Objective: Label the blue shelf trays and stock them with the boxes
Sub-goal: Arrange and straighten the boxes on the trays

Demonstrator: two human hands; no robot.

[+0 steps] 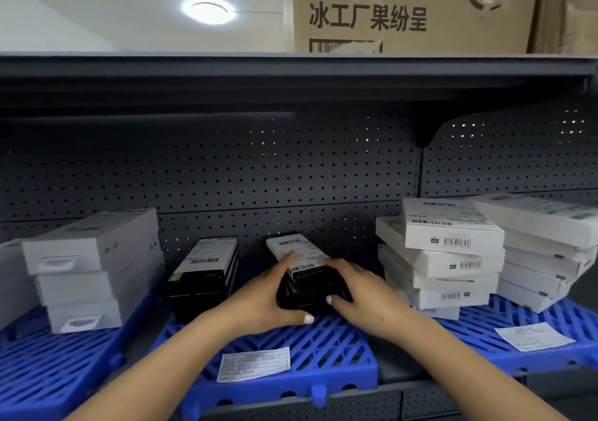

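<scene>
L hand [270, 294] and R hand [362, 294] fingers curl round a black box stack [305, 273], one each side, on the middle blue tray [323, 349]. Paper label [254, 364] lies near. More black boxes [204, 275] left; white boxes [446, 258] far right.

Bare forearms, no sleeves; hands [271, 294] with pale-polished nails.
</scene>
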